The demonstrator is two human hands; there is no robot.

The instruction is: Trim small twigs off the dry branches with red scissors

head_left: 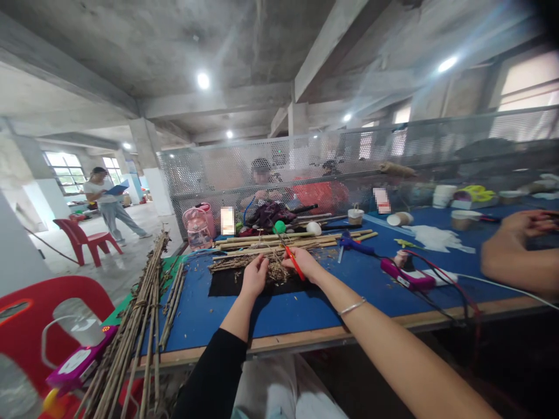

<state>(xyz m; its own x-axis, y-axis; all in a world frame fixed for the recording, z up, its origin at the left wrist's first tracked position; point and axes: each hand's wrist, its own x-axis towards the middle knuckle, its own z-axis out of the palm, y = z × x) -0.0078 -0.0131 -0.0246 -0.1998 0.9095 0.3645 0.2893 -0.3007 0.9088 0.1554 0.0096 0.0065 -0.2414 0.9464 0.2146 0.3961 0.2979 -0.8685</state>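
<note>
My right hand (304,265) is closed around a pair of scissors with red-orange handles (295,265). Their blades point up and away, over the sticks. To its left, my left hand (254,276) is closed with thumb and fingers together at the near edge of a bundle of dry twigs (229,265). What it pinches, if anything, is too small to make out. Frayed plant bits (279,272) lie between the two hands. Under the bundle is a black cloth (222,286). Several longer pale sticks (248,240) lie just behind it.
Long tied stalks (140,308) lean over the table's left end by a red chair (65,291). On the right are a blue glue gun (356,243), a purple power strip (408,276) with cables, and a co-worker's arm (515,250). A mesh screen (209,169) stands behind.
</note>
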